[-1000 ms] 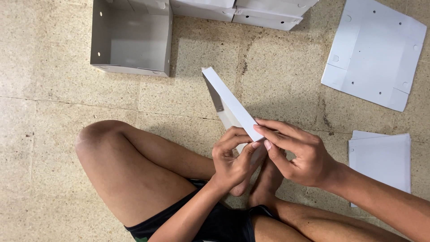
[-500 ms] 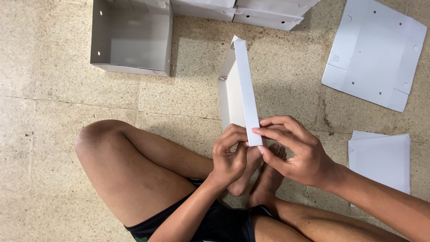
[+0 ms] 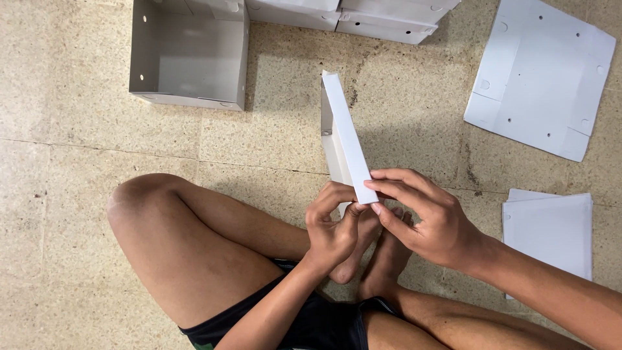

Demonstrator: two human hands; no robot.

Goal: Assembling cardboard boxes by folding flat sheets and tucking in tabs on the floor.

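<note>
Starting at the upper left of the frame, an open grey box stands on the speckled stone floor, with its hollow side turned to the camera. Below it, at the lower left, is the person's bent knee (the person sits on the floor with bare feet together). In the middle of the frame, the left hand has its fingers curled around the lower end of a half-folded white cardboard piece, the thumb pressing on its near edge. This piece stands on its edge, tilted a little, and reaches from the hands up toward the top centre. Just right of it, the right hand pinches the same lower end between thumb and fingertips, so both hands are closed on it. At the top centre lie some closed white boxes. At the upper right a flat unfolded sheet with small holes lies on the floor, and under it, at the right edge, a small stack of flat sheets.
</note>
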